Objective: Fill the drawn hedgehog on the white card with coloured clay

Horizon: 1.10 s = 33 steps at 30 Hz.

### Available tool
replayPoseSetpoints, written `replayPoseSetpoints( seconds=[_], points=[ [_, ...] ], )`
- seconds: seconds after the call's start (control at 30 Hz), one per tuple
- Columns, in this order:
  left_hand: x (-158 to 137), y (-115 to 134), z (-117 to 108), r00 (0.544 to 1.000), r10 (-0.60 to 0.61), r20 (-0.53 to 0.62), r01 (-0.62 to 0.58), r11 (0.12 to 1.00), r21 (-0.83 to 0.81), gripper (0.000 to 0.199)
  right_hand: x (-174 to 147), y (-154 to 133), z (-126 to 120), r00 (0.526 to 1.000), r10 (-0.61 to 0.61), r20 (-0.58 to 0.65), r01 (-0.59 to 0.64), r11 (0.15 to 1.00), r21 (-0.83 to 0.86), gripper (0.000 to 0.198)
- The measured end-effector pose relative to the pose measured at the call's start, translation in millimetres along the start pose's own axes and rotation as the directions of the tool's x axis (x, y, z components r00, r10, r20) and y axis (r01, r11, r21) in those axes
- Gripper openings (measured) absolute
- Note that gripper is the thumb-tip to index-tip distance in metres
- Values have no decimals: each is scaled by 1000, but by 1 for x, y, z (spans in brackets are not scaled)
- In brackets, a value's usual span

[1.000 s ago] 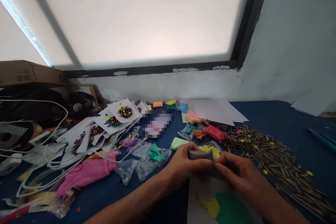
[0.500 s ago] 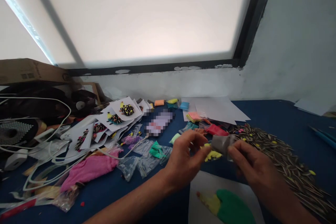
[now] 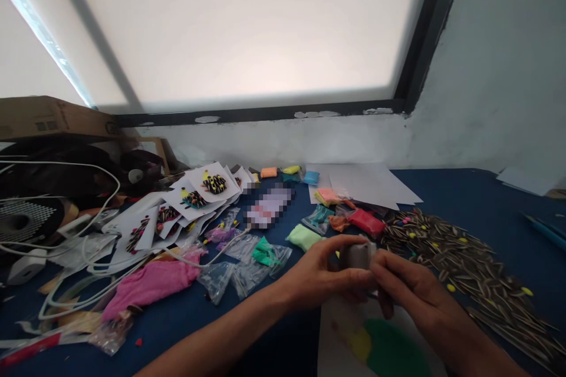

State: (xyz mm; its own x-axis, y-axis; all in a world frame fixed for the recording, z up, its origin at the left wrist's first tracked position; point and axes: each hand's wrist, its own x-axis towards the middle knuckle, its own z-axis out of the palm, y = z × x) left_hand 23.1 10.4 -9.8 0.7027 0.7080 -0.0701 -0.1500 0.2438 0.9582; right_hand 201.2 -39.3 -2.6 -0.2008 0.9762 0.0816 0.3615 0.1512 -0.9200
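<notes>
A small packet of dark grey-brown modelling clay in clear wrapping is held between both hands. My left hand grips its left side, thumb below and fingers over the top. At its right edge, my right hand pinches the wrapping. Beneath the hands lies a white sheet bearing a flat green clay shape joined to a yellow clay piece. Part of the sheet is hidden by the hands. A pale green clay packet lies just beyond my left hand, and a red one lies behind the held packet.
Striped sunflower seeds with small yellow bits spread on the right. Blank paper lies at the back. On the left are decorated cards, a pink cloth-like piece, white cables and clear bags. A pixelated phone lies mid-table.
My left hand has moved right and taken hold of the grey-brown clay packet, which my right hand held before. The packet is slightly lower, and the pale green packet is more exposed.
</notes>
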Motion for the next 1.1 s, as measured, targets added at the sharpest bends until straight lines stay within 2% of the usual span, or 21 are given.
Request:
replayPoseSetpoints(
  seconds=[0.17,0.37,0.7,0.93,1.1],
  points=[
    [2,-6,1,995,-10,-98,10,1000,0,74,3,-1,0,998,54,16,-54,998,-10,44],
    [3,-6,6,981,61,-184,-58,998,23,59,4,-3,0,998,67,-13,-67,997,26,31],
    [3,-7,6,986,5,-169,2,999,45,60,7,0,-2,996,91,3,-91,996,11,36],
    [3,-12,5,982,76,-172,-62,994,88,44,6,-2,-3,992,127,2,-127,992,6,29],
    [2,-10,6,984,70,-164,-53,993,105,47,4,-9,-1,994,100,32,-102,994,50,32]
  ],
)
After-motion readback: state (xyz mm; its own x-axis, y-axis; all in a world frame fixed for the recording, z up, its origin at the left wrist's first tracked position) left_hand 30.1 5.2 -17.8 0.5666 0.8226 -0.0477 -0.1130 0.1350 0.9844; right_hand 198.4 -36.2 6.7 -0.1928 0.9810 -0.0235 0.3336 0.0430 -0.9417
